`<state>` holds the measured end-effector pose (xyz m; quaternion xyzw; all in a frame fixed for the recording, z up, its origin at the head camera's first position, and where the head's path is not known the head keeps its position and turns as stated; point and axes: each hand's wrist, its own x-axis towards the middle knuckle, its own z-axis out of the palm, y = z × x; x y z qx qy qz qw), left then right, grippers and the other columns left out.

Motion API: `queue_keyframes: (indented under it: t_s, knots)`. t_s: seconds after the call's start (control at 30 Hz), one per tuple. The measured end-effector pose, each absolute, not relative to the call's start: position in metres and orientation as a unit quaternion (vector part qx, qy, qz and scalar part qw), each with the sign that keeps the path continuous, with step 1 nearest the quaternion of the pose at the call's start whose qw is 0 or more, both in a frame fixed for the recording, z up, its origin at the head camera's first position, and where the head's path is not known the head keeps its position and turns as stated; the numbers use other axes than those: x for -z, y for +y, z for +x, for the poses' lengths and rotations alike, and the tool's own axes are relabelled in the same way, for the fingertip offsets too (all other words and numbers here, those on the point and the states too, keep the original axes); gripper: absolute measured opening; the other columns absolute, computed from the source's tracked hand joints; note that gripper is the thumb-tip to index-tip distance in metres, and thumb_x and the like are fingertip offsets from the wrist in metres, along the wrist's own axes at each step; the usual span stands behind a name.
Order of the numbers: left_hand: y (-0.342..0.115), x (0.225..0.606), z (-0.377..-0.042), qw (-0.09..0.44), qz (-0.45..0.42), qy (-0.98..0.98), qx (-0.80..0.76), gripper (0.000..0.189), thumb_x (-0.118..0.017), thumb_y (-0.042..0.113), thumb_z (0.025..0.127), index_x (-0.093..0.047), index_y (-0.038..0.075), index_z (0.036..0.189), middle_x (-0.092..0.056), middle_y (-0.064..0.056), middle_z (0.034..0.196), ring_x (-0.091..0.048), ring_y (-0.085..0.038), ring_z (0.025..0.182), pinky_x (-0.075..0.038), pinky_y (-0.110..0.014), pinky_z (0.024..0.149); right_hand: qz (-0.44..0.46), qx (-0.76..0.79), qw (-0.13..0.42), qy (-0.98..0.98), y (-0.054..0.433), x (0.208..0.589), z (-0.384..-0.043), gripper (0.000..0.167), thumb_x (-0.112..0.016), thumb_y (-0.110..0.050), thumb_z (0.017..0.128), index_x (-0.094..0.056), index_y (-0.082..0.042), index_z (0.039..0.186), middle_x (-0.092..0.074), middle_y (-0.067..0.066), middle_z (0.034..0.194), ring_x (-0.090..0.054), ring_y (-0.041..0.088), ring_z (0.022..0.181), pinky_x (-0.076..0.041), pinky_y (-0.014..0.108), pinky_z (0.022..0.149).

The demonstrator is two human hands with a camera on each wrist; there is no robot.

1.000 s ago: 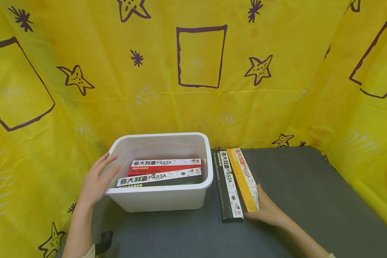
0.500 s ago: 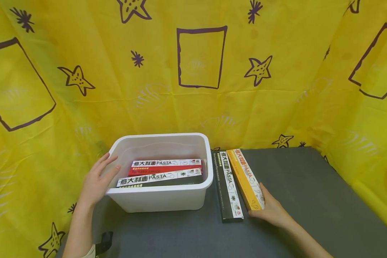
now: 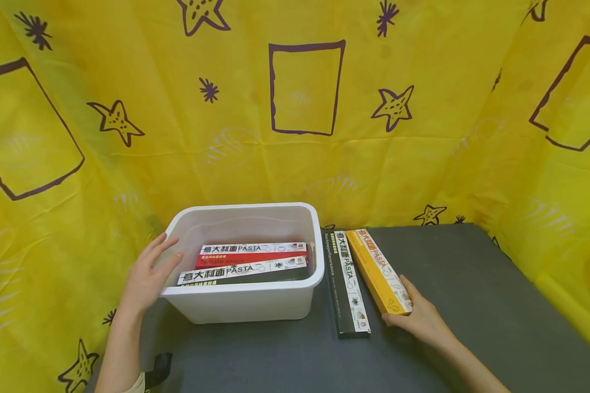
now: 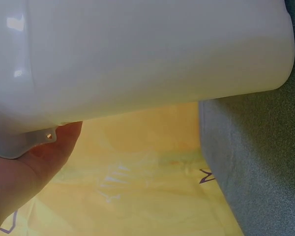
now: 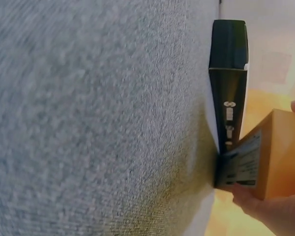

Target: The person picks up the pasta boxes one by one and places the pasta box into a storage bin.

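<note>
My right hand [image 3: 419,315] grips the near end of a yellow pasta box [image 3: 376,273], thumb at the near edge and fingers along the right side. In the right wrist view the yellow box's [image 5: 286,152] near end is raised off the table, its underside showing. Just left of it a black pasta box [image 3: 345,284] lies on the table. My left hand [image 3: 146,273] holds the left rim of a white plastic bin [image 3: 246,303]; in the left wrist view, part of the hand [image 4: 44,157] tucks under the rim's tab. Inside lie a red pasta box [image 3: 255,256] and a black pasta box [image 3: 248,271].
A dark grey cloth covers the table [image 3: 472,295]. Yellow printed fabric [image 3: 300,164] with stars and frames hangs behind and at both sides. A black strap [image 3: 159,370] sits by the left wrist.
The near end of the yellow pasta box has swung right and risen in my right hand, widening the gap to the black box. My left hand and the bin have stayed put.
</note>
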<state>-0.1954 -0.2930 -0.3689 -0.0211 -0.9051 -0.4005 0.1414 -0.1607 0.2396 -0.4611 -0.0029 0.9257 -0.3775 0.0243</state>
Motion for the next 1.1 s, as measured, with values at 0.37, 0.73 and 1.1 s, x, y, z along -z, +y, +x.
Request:
queue_keyframes:
  t_s: [0.37,0.73,1.1]
  knots:
    - [-0.293,0.369,-0.195,0.146,-0.023,-0.901,0.407,0.054,-0.055,0.036,0.099,-0.049,0.004,0.142,-0.027,-0.018,0.157,-0.02,-0.05,0.14,-0.014,-0.078,0.1,0.016,0.379,-0.015,0.925,0.236,0.448,-0.152,0.103,-0.079,-0.038,0.076,-0.021,-0.002,0.154,-0.045,0.036,0.137,-0.052,0.042,0.115,-0.045,0.053,0.087]
    - [-0.293,0.369,-0.194,0.147,-0.024,-0.9,0.409,0.054,-0.055,0.036,0.099,-0.049,0.005,0.142,-0.028,-0.018,0.157,-0.021,-0.05,0.14,-0.014,-0.077,0.1,0.023,0.414,-0.035,0.909,0.234,0.425,-0.149,0.098,-0.079,-0.034,0.077,-0.025,-0.01,0.155,-0.051,0.033,0.131,-0.054,0.034,0.103,-0.043,0.034,0.073]
    - [-0.292,0.368,-0.194,0.14,-0.021,-0.903,0.406,0.054,-0.055,0.035,0.099,-0.048,0.005,0.143,-0.027,-0.018,0.157,-0.02,-0.05,0.14,-0.014,-0.077,0.101,-0.013,0.467,-0.061,0.882,0.227,0.406,-0.147,0.089,-0.079,-0.026,0.08,-0.03,-0.017,0.154,-0.055,0.025,0.125,-0.053,0.025,0.092,-0.047,0.026,0.064]
